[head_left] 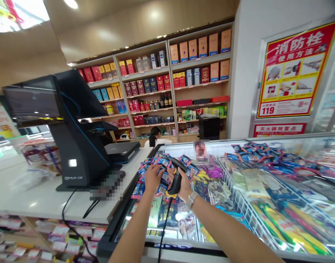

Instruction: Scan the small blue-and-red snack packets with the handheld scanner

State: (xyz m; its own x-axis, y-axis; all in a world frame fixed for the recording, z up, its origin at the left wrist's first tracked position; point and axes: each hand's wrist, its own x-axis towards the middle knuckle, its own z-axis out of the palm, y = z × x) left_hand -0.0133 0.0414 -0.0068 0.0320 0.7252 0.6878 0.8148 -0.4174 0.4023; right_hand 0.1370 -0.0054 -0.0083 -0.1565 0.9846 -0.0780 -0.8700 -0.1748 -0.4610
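Note:
A black barcode scanner with yellow trim (175, 182) is gripped in my right hand (184, 186), which wears a watch. Its cable runs down toward me. Just left of it, my left hand (153, 179) has its fingers bent together on a small blue packet (164, 176); the fingertips partly cover it. Around both hands, many blue-and-pink packets (140, 189) lie heaped on the glass top of a chest freezer (162, 237). The scanner's head hangs over this heap.
To the left, a black checkout terminal (76, 146) stands on a white counter (46, 202). More blue packets (255, 155) lie at the right. Bagged goods and wire baskets (238, 204) show in the freezer. A person (156, 138) is behind it, before shelves of boxes (153, 84).

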